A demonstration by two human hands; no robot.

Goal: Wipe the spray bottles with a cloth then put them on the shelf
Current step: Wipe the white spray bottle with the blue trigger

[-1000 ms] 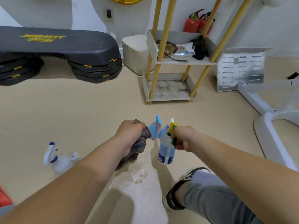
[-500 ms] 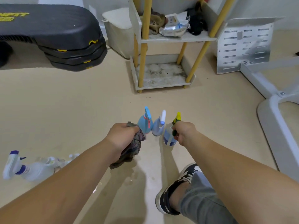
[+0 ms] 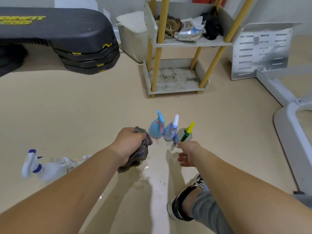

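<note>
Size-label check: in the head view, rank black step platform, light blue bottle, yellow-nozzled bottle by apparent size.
1. black step platform
2. light blue bottle and yellow-nozzled bottle look alike; latter partly hidden

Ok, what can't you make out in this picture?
Head view only:
Purple-capped bottle, lying at left: motion-blurred, label unreadable.
Yellow-trigger bottle: base hidden behind right hand; contact unclear.
Cloth: mostly bunched inside left hand.
Shelf: upper part cut off by top edge.
</note>
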